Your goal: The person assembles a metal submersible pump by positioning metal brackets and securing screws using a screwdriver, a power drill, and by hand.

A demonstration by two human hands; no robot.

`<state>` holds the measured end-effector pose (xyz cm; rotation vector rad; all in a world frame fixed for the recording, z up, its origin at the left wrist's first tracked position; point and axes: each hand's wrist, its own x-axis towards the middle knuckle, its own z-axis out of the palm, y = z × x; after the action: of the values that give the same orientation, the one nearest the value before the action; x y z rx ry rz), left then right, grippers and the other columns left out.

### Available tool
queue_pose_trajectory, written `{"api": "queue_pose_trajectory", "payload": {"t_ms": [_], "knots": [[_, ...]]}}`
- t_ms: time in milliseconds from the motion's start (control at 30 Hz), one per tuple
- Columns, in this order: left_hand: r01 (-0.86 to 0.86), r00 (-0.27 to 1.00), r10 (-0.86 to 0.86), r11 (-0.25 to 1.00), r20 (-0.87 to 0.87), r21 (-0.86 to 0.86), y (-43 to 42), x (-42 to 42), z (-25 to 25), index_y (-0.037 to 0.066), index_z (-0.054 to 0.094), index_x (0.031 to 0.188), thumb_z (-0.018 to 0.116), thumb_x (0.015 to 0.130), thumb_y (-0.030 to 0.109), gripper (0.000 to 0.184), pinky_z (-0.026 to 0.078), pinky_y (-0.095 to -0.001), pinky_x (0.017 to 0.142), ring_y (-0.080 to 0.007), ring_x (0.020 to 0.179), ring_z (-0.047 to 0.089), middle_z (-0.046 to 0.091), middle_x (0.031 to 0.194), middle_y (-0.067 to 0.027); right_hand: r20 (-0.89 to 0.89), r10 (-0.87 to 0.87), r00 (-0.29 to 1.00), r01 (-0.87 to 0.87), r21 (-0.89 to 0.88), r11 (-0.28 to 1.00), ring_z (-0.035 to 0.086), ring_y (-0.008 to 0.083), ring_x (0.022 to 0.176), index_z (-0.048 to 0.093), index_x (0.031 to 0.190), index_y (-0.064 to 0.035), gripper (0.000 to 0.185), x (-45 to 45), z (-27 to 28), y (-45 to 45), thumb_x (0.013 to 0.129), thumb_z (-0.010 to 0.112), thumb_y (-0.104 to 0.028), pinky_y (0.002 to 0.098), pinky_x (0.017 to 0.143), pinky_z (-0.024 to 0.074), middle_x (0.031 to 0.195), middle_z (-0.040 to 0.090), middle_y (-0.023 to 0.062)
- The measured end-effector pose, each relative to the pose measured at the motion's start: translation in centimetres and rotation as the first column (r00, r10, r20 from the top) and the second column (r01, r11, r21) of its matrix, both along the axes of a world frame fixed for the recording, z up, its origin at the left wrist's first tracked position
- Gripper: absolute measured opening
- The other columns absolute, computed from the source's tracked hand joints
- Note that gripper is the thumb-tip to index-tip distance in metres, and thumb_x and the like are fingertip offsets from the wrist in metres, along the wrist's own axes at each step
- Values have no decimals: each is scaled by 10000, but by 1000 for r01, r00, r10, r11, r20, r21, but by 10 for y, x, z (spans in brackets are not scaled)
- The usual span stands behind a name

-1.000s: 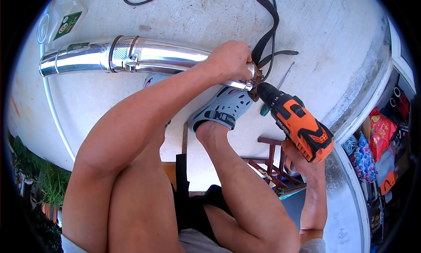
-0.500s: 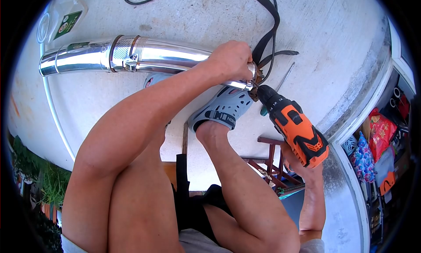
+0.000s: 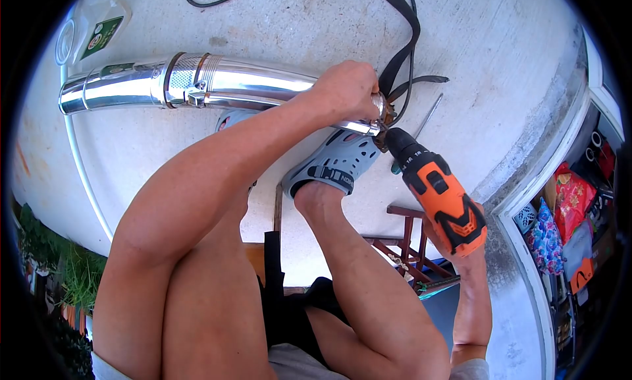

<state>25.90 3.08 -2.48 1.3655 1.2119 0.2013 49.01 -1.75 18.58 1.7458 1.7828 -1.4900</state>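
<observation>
A long shiny metal pipe (image 3: 257,80) with clamps lies across the concrete floor. My left hand (image 3: 349,90) is closed round its right end. In my right hand (image 3: 447,242) is an orange and black drill (image 3: 444,199), partly covering the fingers. The drill's chuck points up and left at the clamp (image 3: 372,128) on the pipe's end, and the bit's tip is too small to make out. Under that end is a grey-blue clog (image 3: 336,159) on my foot.
Black straps and a cable (image 3: 401,44) run up from the pipe's end. A screwdriver (image 3: 429,120) lies right of it. Below stands a dark red wooden frame (image 3: 411,248). A white tube (image 3: 82,169) and a plastic bag (image 3: 105,34) are at the left. Bags (image 3: 573,202) fill the right edge.
The drill's rear end has swung left and slightly down, with my right hand following. My left hand and the pipe look the same.
</observation>
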Motion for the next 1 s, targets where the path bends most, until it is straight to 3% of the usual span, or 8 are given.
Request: {"api": "queue_pose_trajectory", "payload": {"t_ms": [100, 233, 333, 367, 433, 567, 867, 1000], "knots": [[7, 1000, -7, 1000, 0, 10, -1, 0, -1, -35, 763, 1010, 757, 670, 190, 407, 557, -386, 769, -363, 744, 701, 702, 810, -253, -46, 52, 998, -48, 93, 994, 625, 86, 693, 711, 1080, 19, 368, 0, -1, -1, 729, 801, -42, 278, 629, 510, 835, 737, 61], [13, 1000, -13, 1000, -8, 1, 1, -1, 2, -47, 760, 1021, 765, 666, 195, 430, 558, -382, 785, -361, 758, 708, 708, 828, -258, 3, -215, 977, 214, -110, 971, 640, 98, 714, 711, 1148, 22, 435, 2, -3, -3, 729, 802, -45, 287, 634, 520, 872, 742, 72], [11, 1000, -11, 1000, -1, 0, 0, 0, -1, -53, 758, 1028, 767, 665, 194, 439, 559, -378, 793, -357, 763, 711, 711, 837, -258, 2, 129, 992, -129, 92, 987, 658, 194, 707, 662, 1242, 24, 557, 5, -9, 5, 715, 792, -103, 318, 620, 509, 810, 663, 91], [12, 1000, -12, 1000, 0, -1, 0, 0, -1, -53, 758, 1028, 767, 665, 194, 439, 559, -378, 793, -357, 763, 711, 711, 837, -258, 2, 129, 992, -128, 92, 987, 658, 194, 707, 662, 1242, 24, 557, 5, -12, 7, 715, 792, -103, 318, 620, 509, 810, 663, 91], [12, 1000, -12, 1000, 2, 6, 0, 0, 0, -53, 756, 1032, 767, 664, 196, 445, 560, -374, 792, -354, 763, 712, 713, 840, -257, 140, 440, 887, -461, 288, 839, 625, 251, 668, 654, 1253, 17, 581, 10, -20, 11, 699, 769, -113, 358, 602, 502, 753, 613, 91], [7, 1000, -7, 999, -7, 32, 0, -1, -1, -54, 756, 1032, 768, 664, 201, 448, 560, -372, 792, -355, 766, 712, 715, 845, -255, 224, 620, 752, -655, 360, 664, 609, 236, 655, 663, 1237, 5, 557, 20, -24, 21, 700, 747, -116, 363, 585, 489, 730, 584, 81], [-16, 1000, 15, 999, 17, 38, -3, 1, -3, -39, 758, 1042, 764, 667, 200, 445, 559, -373, 777, -354, 743, 702, 714, 852, -254, 139, 356, 924, -381, 262, 887, 665, 218, 677, 663, 1259, -31, 595, 14, -11, 8, 685, 798, -109, 331, 601, 537, 761, 646, 67], [-14, 1000, 14, 1000, 1, -27, 0, 1, 0, 7, 790, 913, 782, 658, 165, 300, 566, -426, 806, -394, 821, 709, 715, 843, -250, 69, 308, 949, -316, 219, 923, 662, 188, 666, 656, 1278, -37, 623, 13, -7, 8, 681, 820, -103, 307, 583, 532, 768, 654, 54]]}}
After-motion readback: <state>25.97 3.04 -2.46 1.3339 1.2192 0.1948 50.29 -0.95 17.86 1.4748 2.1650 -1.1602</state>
